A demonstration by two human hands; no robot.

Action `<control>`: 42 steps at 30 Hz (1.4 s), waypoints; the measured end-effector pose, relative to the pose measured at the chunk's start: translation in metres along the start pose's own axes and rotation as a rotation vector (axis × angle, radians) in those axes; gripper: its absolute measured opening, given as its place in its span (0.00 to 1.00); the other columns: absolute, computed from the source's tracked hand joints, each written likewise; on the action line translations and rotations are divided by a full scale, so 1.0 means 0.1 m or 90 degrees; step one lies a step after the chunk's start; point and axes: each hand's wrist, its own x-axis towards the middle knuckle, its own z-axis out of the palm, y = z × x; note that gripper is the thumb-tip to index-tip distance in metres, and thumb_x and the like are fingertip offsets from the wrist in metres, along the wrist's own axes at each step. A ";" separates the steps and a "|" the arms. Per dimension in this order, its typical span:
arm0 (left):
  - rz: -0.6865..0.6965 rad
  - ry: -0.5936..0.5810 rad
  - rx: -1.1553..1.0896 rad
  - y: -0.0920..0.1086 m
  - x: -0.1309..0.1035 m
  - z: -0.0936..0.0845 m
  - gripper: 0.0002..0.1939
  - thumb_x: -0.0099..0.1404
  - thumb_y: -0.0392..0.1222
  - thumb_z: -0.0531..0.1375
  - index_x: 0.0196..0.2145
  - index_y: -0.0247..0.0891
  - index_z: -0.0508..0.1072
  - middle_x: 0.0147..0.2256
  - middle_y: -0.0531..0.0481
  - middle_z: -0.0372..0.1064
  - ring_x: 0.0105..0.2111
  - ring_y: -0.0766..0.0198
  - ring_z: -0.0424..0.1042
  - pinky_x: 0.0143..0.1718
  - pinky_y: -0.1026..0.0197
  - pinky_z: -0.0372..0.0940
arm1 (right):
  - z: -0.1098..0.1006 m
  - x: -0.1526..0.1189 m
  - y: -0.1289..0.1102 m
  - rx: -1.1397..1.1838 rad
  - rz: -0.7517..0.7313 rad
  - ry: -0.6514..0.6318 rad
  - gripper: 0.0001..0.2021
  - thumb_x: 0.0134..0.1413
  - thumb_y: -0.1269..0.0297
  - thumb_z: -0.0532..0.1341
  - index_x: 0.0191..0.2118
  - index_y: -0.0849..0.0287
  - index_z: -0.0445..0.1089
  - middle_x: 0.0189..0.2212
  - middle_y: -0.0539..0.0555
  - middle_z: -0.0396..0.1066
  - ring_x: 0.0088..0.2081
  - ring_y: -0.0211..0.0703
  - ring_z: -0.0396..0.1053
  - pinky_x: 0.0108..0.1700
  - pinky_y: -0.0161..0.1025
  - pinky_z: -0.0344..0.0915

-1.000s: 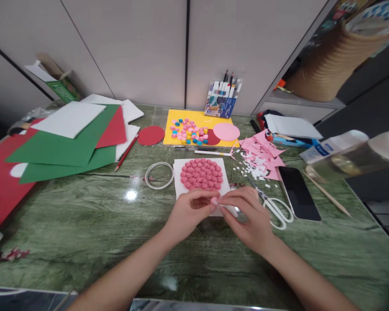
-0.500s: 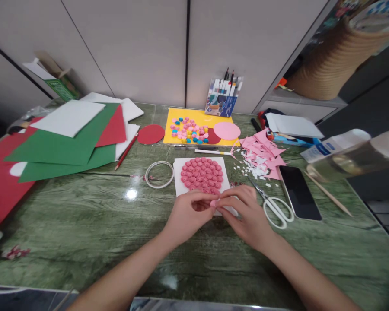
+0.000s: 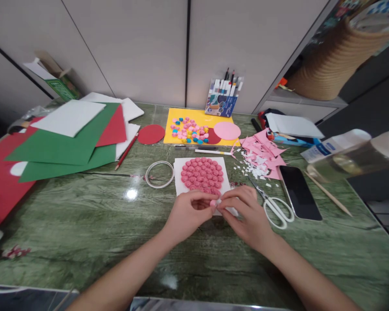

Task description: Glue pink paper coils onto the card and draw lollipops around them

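Observation:
My left hand (image 3: 189,212) and my right hand (image 3: 246,214) meet fingertip to fingertip over the near edge of a white card (image 3: 180,185). Together they pinch a small pink paper piece (image 3: 214,202). The card carries a round patch of several pink paper coils (image 3: 202,174). White-handled scissors (image 3: 274,206) lie just right of my right hand.
On the green marble table (image 3: 84,224) lie a tape ring (image 3: 159,173), a black phone (image 3: 299,191), pink paper scraps (image 3: 262,153), a yellow sheet with coloured coils (image 3: 190,129), green, red and white sheets (image 3: 65,142), a red pencil (image 3: 126,152) and a marker pack (image 3: 223,97).
Both hands have shifted slightly toward the card while working the pink piece between the fingertips. Nothing else on the table has moved.

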 end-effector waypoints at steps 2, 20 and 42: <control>0.002 -0.002 -0.004 -0.01 0.00 0.00 0.09 0.54 0.41 0.64 0.34 0.37 0.78 0.33 0.46 0.76 0.32 0.61 0.73 0.36 0.61 0.66 | 0.01 -0.01 0.01 -0.005 0.000 0.007 0.07 0.52 0.72 0.61 0.37 0.53 0.69 0.33 0.50 0.70 0.36 0.39 0.67 0.42 0.43 0.57; -0.011 0.001 -0.026 -0.02 0.00 0.01 0.10 0.53 0.40 0.64 0.34 0.37 0.78 0.32 0.46 0.76 0.33 0.60 0.73 0.37 0.60 0.67 | 0.03 -0.01 0.01 -0.006 -0.010 0.017 0.09 0.53 0.72 0.60 0.39 0.52 0.69 0.33 0.50 0.70 0.36 0.39 0.68 0.42 0.43 0.58; 0.119 0.007 0.173 0.04 -0.03 0.03 0.09 0.55 0.32 0.60 0.33 0.38 0.78 0.29 0.50 0.71 0.29 0.66 0.67 0.32 0.65 0.61 | 0.01 0.01 -0.02 0.045 0.091 0.015 0.06 0.54 0.65 0.60 0.39 0.54 0.65 0.32 0.51 0.71 0.37 0.43 0.68 0.42 0.43 0.60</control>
